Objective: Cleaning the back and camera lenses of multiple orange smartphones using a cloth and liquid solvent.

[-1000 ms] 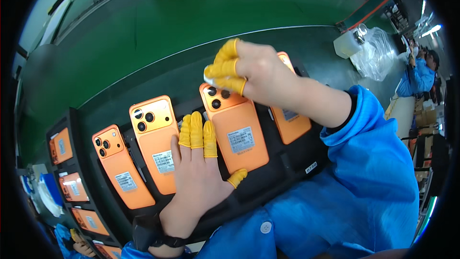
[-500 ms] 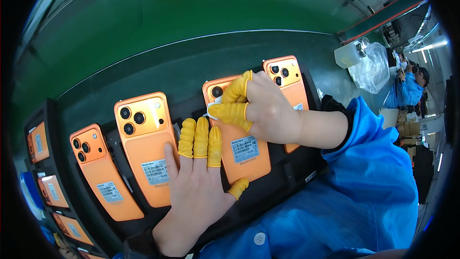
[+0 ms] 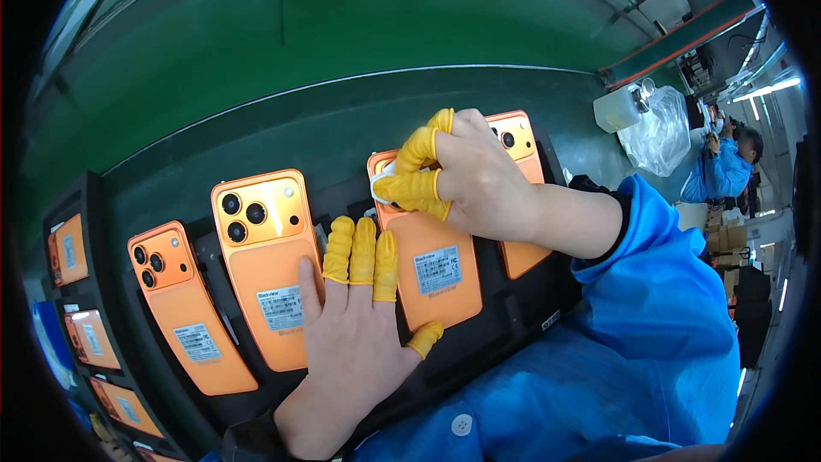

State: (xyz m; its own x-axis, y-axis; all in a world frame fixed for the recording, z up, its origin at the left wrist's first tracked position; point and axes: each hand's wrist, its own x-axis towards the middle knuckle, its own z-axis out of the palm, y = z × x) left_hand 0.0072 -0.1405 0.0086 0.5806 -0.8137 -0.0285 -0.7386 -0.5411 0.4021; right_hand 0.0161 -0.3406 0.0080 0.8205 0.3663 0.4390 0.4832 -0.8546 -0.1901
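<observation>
Several orange smartphones lie back up in a black tray [image 3: 522,312]. My right hand [image 3: 483,180], with yellow finger cots, pinches a small white wipe [image 3: 378,185] against the camera area of the third phone [image 3: 453,308] from the left; the fingers cover most of its lenses. My left hand [image 3: 351,334] is spread flat, cots on its three middle fingers and thumb. Its thumb rests at the third phone's lower left edge, and its bare little finger touches the right side of the second phone [image 3: 261,265]. The leftmost phone [image 3: 197,316] and the rightmost phone [image 3: 526,248] lie to either side, the latter partly behind my right hand.
Another black tray [image 3: 107,291] with orange phones stands at the left. A white bottle [image 3: 617,109] and a clear plastic bag [image 3: 663,133] sit at the back right of the green bench [image 3: 342,107]. Beyond them a person in blue [image 3: 727,167] sits. Cardboard boxes are stacked behind.
My right hand has shifted slightly, and the wipe now sits higher on the third phone's camera area, covering the lens that showed before. The left hand stays spread in the same place.
</observation>
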